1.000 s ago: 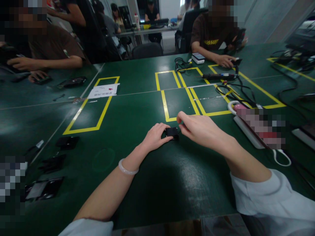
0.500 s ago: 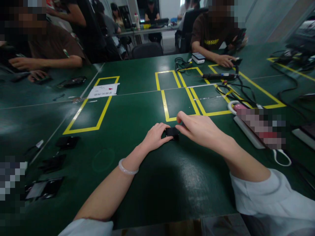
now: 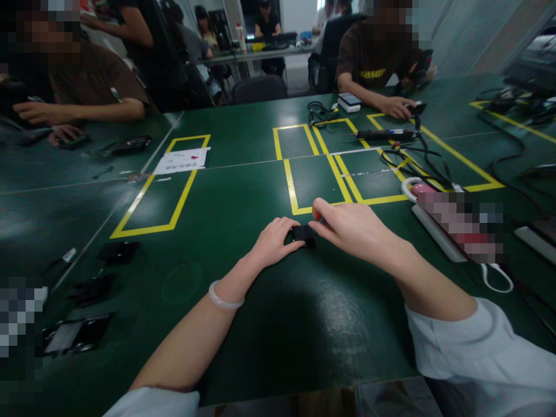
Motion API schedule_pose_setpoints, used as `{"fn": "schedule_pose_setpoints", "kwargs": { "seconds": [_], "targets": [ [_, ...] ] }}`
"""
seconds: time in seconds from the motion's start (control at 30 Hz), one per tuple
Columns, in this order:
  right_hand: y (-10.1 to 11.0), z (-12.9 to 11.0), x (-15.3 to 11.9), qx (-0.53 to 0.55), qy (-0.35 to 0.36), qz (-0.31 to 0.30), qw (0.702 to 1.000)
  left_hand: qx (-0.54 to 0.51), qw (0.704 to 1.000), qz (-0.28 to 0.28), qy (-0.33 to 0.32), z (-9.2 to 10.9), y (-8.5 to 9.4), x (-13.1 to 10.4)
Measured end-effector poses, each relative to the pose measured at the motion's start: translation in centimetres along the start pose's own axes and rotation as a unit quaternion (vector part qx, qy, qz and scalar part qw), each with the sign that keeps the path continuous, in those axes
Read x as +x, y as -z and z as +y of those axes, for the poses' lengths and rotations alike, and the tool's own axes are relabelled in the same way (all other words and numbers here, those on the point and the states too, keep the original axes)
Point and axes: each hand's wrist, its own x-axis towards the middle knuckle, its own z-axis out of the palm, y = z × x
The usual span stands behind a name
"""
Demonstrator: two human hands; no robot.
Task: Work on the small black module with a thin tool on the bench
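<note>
A small black block-shaped object [image 3: 303,233] rests on the green table between my hands. My left hand [image 3: 274,240] grips it from the left, thumb at its near side and fingers at its far side. At its right end is my right hand [image 3: 343,225], with thumb and index finger pinched close together. What that pinch holds, if anything, is too small to make out.
Black parts [image 3: 118,252] lie at the left. A white paper sheet [image 3: 182,161] sits across yellow tape. To the right are a pink pouch [image 3: 456,223], black cables [image 3: 428,159] and a white-and-black device [image 3: 349,102]. People sit across the green table [image 3: 243,197].
</note>
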Motion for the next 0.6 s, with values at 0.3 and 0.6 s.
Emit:
{"fn": "schedule_pose_setpoints", "kwargs": {
  "seconds": [0.3, 0.6],
  "targets": [
    [-0.01, 0.04, -0.08, 0.013, 0.0, -0.009, 1.0, 0.006, 1.0, 0.001, 0.003, 0.05, -0.04, 0.02],
    [-0.03, -0.2, 0.08, -0.015, -0.01, -0.008, 1.0, 0.003, 1.0, -0.001, -0.002, 0.0, -0.05, 0.02]
  ]
}}
